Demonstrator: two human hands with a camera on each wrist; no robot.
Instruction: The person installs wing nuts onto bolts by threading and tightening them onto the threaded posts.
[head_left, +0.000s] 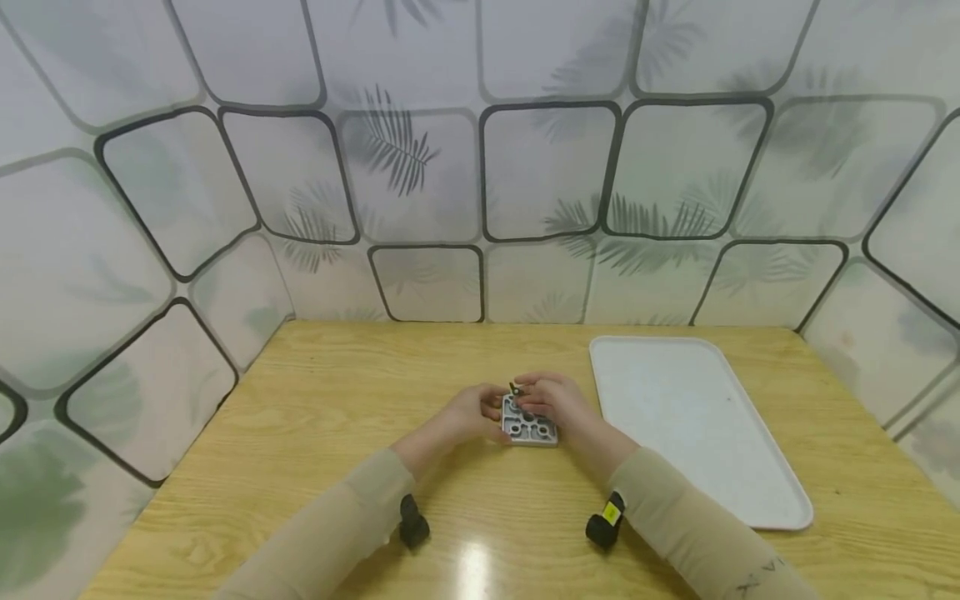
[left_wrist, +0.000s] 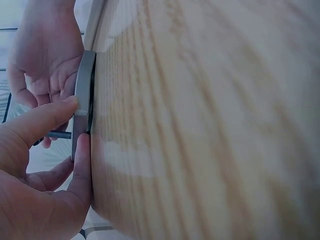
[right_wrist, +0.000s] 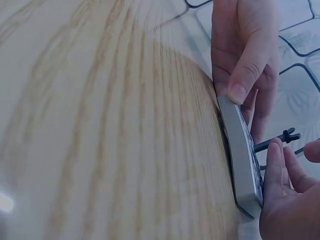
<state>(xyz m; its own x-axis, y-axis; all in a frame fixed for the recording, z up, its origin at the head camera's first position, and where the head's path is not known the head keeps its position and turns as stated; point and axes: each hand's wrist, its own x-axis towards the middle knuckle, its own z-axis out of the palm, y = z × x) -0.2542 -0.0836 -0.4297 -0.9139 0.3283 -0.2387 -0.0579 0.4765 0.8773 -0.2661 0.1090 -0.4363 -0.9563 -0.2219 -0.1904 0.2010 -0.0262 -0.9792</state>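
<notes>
A square silver metal plate with several round holes lies flat, close over the wooden tabletop. My left hand grips it by its left side, with the thumb on the near edge in the left wrist view. A dark threaded bolt with a forked head stands up from the plate's far left part. Beside this bolt is my right hand, reaching over the plate's right side. Its fingertips overlap the bolt's shank in the right wrist view, the thumb held apart from them.
A white rectangular tray lies on the table just right of my right forearm. Patterned walls close off the back and both sides. Black wrist devices hang at both sleeves.
</notes>
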